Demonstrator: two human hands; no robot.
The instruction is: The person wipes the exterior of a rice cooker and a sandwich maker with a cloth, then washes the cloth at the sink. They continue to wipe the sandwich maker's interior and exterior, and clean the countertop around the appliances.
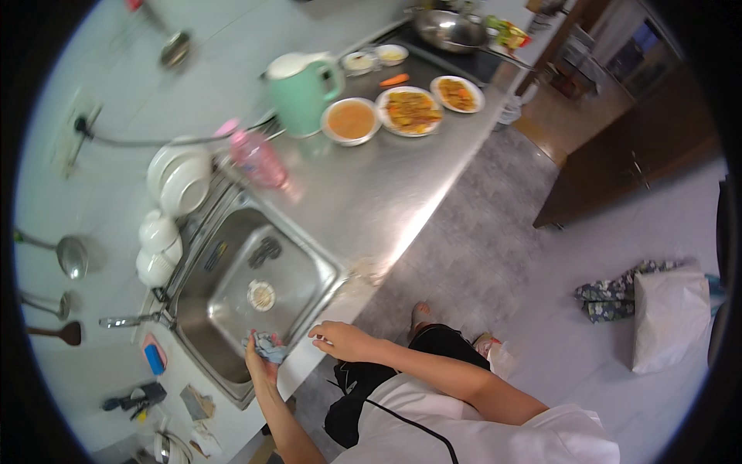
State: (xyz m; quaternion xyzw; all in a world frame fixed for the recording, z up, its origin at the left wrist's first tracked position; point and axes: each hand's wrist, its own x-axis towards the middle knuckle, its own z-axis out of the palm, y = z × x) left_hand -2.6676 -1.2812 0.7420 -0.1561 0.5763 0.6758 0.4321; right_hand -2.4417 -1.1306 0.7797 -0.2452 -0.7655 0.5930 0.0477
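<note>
My left hand [264,359] is closed around a crumpled light blue cloth [268,347] over the near edge of the stainless steel sink [232,325]. My right hand [339,341] is beside the sink's near right edge, fingers loosely curled, with no object visible in it. In the basin lie a white drain strainer [261,296] and a dark scouring pad [265,252]. The faucet [130,321] stands at the sink's far left side. White bowls [184,180] are stacked behind the sink.
Along the steel counter [324,191] stand a pink bottle [259,159], a green kettle [301,95], a bowl of orange soup [351,120] and plates of cooked food [410,111]. A blue sponge [155,359] lies left of the sink. Ladles [72,257] hang on the wall.
</note>
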